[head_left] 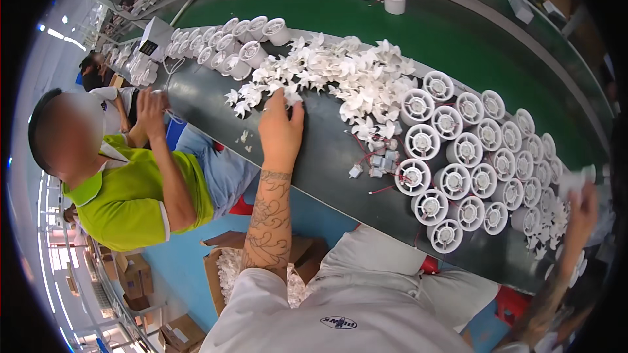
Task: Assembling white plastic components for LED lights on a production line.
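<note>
We find the left hand point(281, 132) extended over the dark tabletop point(320, 157), at the near left edge of a heap of white fan impellers point(369, 88). Its fingers are bent down among the outermost pieces, with the thumb apart from the forefinger; we cannot tell whether they are clamped on an impeller.

We record the right hand point(582, 212) at the far right, beside a second, smaller cluster of impellers point(546, 229). A blurred white object point(574, 181) shows at its fingers; blur leaves us unable to tell whether they are closed on it.

Between the hands we note a close-set group of white round fan housings point(453, 182), most with their spoked faces up. Small silver motors point(378, 162) lie loosely at the group's left side, below the impeller heap, with thin red wires point(386, 189) among them. To the left of the heap we observe further white cup-shaped housings point(235, 65), many tilted.

Beyond the tabletop, three white cups point(395, 2) stand on a green conveyor belt point(281, 3). At our left sits a co-worker in a bright green shirt point(131, 202), one hand raised. Below the left forearm we see an open cardboard box point(212, 274) containing white pieces.
</note>
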The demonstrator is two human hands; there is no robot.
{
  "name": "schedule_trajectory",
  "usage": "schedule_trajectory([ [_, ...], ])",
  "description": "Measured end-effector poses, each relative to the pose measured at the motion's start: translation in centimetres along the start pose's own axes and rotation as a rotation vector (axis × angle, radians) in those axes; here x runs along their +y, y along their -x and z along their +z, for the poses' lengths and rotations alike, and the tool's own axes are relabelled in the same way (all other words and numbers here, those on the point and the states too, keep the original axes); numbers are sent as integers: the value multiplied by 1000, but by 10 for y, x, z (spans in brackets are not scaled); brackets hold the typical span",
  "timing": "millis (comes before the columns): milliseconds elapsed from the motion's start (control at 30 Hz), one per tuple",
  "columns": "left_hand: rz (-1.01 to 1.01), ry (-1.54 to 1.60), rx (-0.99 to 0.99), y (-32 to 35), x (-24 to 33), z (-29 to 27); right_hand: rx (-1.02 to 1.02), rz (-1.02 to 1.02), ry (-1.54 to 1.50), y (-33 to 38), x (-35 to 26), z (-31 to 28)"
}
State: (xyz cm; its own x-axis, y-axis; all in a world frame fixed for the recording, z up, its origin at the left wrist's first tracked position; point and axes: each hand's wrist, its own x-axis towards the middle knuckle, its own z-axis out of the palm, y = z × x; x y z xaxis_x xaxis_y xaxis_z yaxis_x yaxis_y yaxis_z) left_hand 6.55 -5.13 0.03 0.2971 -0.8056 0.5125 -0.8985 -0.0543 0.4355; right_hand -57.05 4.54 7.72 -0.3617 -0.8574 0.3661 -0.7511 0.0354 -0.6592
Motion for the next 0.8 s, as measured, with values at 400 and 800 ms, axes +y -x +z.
schedule_trajectory([
  [400, 50, 93, -244, 15, -16, -27, 58, -161, 7, 232, -52, 55],
  [800, -308, 1019, -431, 70, 76, -66, 230, -207, -18, 218, -77, 68],
])
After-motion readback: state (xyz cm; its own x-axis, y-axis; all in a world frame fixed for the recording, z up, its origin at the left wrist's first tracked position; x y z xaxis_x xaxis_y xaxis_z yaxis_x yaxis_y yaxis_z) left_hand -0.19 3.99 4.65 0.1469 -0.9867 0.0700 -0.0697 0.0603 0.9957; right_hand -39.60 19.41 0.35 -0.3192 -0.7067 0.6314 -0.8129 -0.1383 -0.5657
